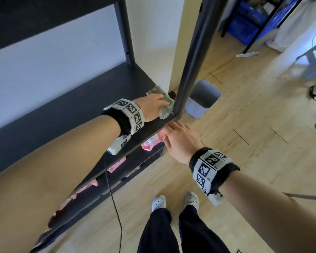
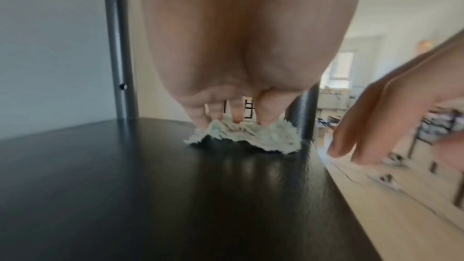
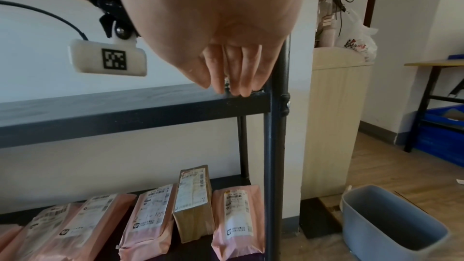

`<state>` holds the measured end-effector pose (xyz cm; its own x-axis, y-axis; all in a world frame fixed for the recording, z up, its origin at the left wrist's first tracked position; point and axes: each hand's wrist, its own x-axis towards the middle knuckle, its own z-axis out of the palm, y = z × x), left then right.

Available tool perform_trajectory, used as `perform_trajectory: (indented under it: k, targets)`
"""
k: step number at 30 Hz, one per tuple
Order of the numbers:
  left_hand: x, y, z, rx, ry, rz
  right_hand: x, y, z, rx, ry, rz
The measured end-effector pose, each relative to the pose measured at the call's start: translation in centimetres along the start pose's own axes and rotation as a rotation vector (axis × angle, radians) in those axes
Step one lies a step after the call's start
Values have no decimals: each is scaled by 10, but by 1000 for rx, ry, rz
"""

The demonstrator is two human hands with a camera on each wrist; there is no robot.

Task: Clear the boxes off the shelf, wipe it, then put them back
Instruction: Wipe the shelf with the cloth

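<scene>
The black shelf (image 1: 80, 110) carries no boxes where it shows. My left hand (image 1: 153, 106) lies flat on a pale green cloth (image 1: 166, 112) and presses it onto the shelf's right front corner, beside the front post (image 1: 193, 57). In the left wrist view the fingertips sit on the crumpled cloth (image 2: 251, 136). My right hand (image 1: 179, 139) hovers with straight fingers just off the shelf's front edge (image 3: 125, 114) and holds nothing. Several pink parcels (image 3: 238, 219) and a brown box (image 3: 193, 205) stand on the lower shelf.
A grey bin (image 1: 202, 99) stands on the wood floor right of the post. A black cable (image 1: 113, 198) hangs from my left wrist. Blue crates (image 1: 248, 21) sit under a rack at the far right. A pale wooden cabinet (image 3: 334, 126) stands behind the shelf end.
</scene>
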<state>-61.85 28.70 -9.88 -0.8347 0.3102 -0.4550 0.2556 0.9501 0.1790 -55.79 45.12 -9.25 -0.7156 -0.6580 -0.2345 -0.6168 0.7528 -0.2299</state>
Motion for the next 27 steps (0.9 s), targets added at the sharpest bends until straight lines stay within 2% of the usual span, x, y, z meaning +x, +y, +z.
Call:
perform_trajectory:
  k: [3, 5, 7, 12, 15, 19, 22, 24, 27]
  targets:
    - [-11, -12, 6, 49, -89, 45, -9, 6, -2, 6, -12, 24]
    - [-9, -11, 5, 24, -106, -3, -13, 10, -4, 1, -22, 40]
    - [3, -3, -1, -18, -76, -65, -14, 13, -4, -11, -29, 57]
    - [-1, 27, -1, -24, 36, -66, -11, 17, -3, 32, 3, 118]
    - [-23, 26, 17, -101, 35, -99, -9, 16, -3, 51, 20, 123]
    - [-40, 25, 36, -41, -1, -54, -6, 11, 0, 72, 40, 88]
    - [-38, 16, 37, -265, 63, -46, 0, 6, 3, 28, 57, 20]
    - [-41, 9, 34, -408, 101, -69, 8, 2, 5, 21, 11, 0]
    - [-44, 1, 30, -376, 129, -216, 27, -3, 8, -15, -120, 53]
